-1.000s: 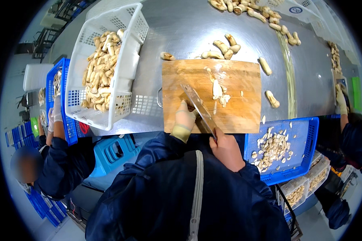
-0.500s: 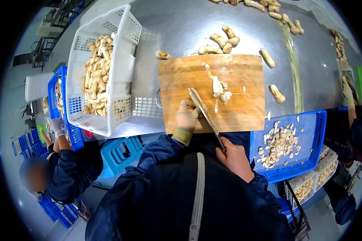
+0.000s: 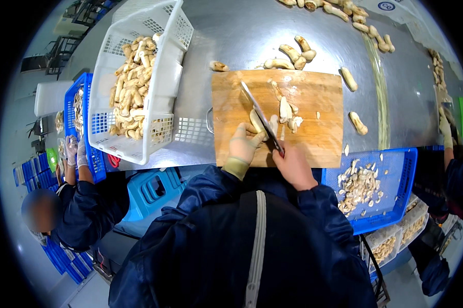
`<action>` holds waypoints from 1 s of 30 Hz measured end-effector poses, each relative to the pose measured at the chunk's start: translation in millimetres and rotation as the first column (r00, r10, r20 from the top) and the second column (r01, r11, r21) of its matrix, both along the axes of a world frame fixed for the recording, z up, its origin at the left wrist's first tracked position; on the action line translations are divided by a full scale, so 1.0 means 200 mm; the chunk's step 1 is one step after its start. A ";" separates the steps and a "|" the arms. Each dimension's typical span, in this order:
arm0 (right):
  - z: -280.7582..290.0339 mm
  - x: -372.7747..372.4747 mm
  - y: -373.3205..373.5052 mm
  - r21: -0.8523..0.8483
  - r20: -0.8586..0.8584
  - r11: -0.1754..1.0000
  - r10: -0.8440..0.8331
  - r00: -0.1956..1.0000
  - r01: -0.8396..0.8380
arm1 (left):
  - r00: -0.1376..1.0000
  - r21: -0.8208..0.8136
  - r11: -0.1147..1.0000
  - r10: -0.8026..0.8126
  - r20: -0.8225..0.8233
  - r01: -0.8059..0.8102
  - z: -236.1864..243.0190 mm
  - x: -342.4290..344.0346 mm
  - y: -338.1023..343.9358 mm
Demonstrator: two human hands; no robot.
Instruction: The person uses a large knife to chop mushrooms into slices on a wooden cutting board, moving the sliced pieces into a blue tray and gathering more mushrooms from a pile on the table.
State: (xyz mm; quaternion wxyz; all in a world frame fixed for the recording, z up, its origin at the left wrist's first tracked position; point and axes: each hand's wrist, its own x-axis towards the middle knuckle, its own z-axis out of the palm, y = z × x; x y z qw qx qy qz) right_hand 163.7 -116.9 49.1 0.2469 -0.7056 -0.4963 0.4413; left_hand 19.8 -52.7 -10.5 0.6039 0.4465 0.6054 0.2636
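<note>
My left hand (image 3: 243, 145), in a thin pale glove, is closed on a mushroom (image 3: 255, 121) held low over the wooden cutting board (image 3: 321, 136). In my bare right hand (image 3: 295, 167) is a long-bladed knife (image 3: 256, 103), its handle gripped and its tip angled up and left across the board. The blade runs along the mushroom's right side; whether it touches cannot be seen. Just right of the blade lie pale cut mushroom pieces (image 3: 284, 109). Several whole mushrooms (image 3: 292, 54) rest on the metal table beyond the board.
To the left a white crate (image 3: 162, 92) holds many mushrooms. A blue basket (image 3: 409, 177) of slices stands at the table's near right edge. A blue plastic stool (image 3: 144, 197) is below left. A gloved co-worker (image 3: 90, 205) works far left; another's hand (image 3: 446, 128) shows far right.
My right hand and the knife have moved forward and up, farther over the board. My left hand has shifted slightly, and more of the mushroom shows above its fingers. The whole view has turned a little.
</note>
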 end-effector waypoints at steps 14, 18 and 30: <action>0.11 0.30 -0.08 -0.038 -0.145 0.818 -0.573 0.806 0.575 | 0.514 0.161 0.734 -0.284 -0.810 0.660 0.11 0.17 0.31; 0.02 0.36 -0.12 -0.112 -0.075 0.820 -0.570 0.818 0.561 | 0.887 -0.087 0.925 -0.379 -0.262 0.370 0.23 0.18 0.60; -0.08 0.35 -0.14 0.061 0.090 0.880 -0.475 0.875 0.472 | 0.407 0.104 0.570 -0.434 -0.804 0.815 0.19 0.47 0.97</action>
